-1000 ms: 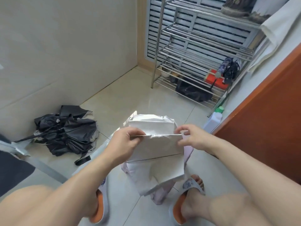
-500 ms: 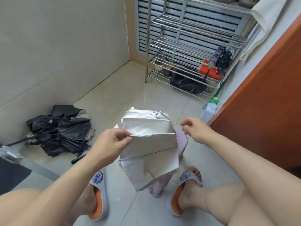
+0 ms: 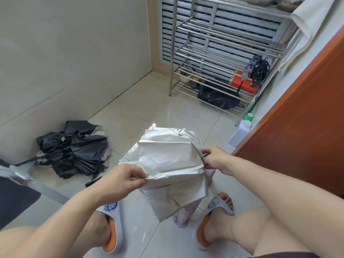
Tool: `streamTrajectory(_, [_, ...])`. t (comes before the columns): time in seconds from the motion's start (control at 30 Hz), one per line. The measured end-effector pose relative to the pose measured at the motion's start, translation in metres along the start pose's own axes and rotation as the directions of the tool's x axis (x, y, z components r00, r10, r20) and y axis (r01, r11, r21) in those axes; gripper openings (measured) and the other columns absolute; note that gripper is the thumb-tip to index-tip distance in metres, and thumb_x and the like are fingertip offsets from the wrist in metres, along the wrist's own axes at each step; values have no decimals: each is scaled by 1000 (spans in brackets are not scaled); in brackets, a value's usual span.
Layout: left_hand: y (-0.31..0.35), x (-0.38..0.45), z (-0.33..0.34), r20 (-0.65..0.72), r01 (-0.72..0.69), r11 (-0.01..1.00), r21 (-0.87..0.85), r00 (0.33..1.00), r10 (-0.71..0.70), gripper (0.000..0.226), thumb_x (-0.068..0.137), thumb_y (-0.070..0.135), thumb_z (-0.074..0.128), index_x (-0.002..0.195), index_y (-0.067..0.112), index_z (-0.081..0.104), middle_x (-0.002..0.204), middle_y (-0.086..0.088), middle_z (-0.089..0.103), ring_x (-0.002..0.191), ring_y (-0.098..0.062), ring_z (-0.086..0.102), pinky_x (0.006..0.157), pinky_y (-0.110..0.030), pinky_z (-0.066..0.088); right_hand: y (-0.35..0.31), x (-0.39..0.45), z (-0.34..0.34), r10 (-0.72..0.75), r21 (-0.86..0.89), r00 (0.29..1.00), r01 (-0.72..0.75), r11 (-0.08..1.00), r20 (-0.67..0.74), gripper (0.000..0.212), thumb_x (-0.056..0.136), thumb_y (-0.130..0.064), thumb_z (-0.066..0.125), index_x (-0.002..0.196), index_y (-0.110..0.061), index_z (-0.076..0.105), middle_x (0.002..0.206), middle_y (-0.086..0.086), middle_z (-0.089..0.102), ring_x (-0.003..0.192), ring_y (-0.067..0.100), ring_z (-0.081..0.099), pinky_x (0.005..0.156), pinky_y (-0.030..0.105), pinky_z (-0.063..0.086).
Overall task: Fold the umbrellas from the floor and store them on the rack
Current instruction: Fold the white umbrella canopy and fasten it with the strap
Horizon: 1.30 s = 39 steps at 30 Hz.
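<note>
A white and pale pink umbrella (image 3: 167, 159) hangs collapsed in front of me, its canopy in flat pleats above the floor between my feet. My left hand (image 3: 124, 178) pinches a fold of the canopy at its left edge. My right hand (image 3: 214, 159) pinches the canopy's right edge. A black umbrella (image 3: 74, 149) lies crumpled and unfolded on the tile floor at the left, by the wall. The steel rack (image 3: 223, 58) stands at the back, with a folded dark blue umbrella (image 3: 255, 68) lying on one of its lower shelves at the right.
A red box (image 3: 243, 84) and a black bag (image 3: 217, 97) sit on the rack's low shelves. A white bottle with a green cap (image 3: 241, 130) stands by the orange door (image 3: 297, 118) on the right. White cloth (image 3: 305, 21) hangs at the upper right.
My right hand let go of the canopy half a second ago and now pinches its right edge again. My left hand kept its hold throughout. The view tilted slightly.
</note>
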<state>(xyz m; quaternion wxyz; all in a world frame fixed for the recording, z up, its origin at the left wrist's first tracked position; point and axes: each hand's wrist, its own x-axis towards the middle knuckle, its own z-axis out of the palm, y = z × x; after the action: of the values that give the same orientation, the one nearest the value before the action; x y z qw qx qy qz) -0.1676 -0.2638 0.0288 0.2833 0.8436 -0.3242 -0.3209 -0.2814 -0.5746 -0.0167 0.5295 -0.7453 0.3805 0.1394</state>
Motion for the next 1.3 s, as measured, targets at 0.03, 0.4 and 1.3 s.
streamTrajectory(0.03, [1,-2,-7,25,14,999,37,1000,-15,16,92,22,72,83,34,77,88,20,73,86,1,67,80,-22,50,-11,-4,-2,-47,-24,998,46,999,-32,29,92,-11,73,120,-8,70,96,9,69,80,14,62,73,26,54])
streamTrajectory(0.4, [8,-21,-40,191,-2,987,160,981,-29,20,94,28,62,101,41,75,96,23,73,88,2,66,82,-22,53,-134,-90,-54,-661,-463,713,515,721,-235,17,91,-38,71,83,-24,75,71,-3,62,64,7,50,63,27,41])
streamTrajectory(1.3, [85,-8,-15,-553,-479,805,-350,799,235,15,105,17,54,103,31,58,66,17,52,58,-7,41,59,-23,35,-148,-99,-23,-862,-622,488,634,459,-140,23,93,-8,65,111,-23,66,108,-11,66,95,13,61,86,41,52])
